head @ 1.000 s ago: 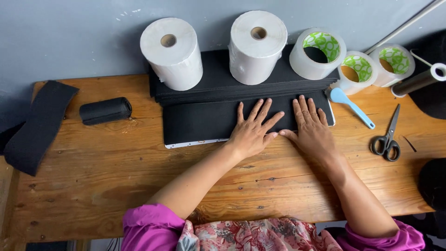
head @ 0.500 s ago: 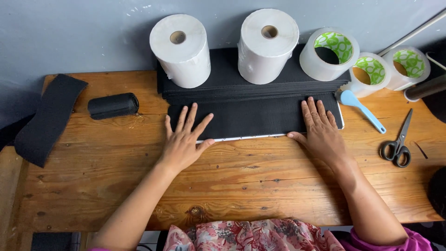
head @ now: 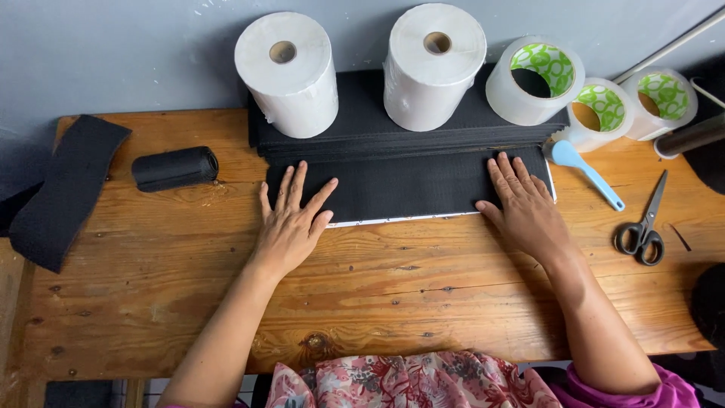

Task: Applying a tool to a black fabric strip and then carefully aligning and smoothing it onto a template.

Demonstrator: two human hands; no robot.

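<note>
Black fabric panel (head: 408, 189) lies under both flat, open hands, left (head: 291, 223) and right (head: 525, 208), gripping nothing; uneven pressure could skew it on the surface (head: 377, 302).

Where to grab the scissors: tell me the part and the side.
Take the scissors by the black loop handles at the near end, coming from the table's front edge. The blades point away toward the wall, and the handles lie clear of the right hand.

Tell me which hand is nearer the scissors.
Right. The right hand rests on the black fabric panel, just left of the scissors; the left hand lies at the panel's far end.
</note>
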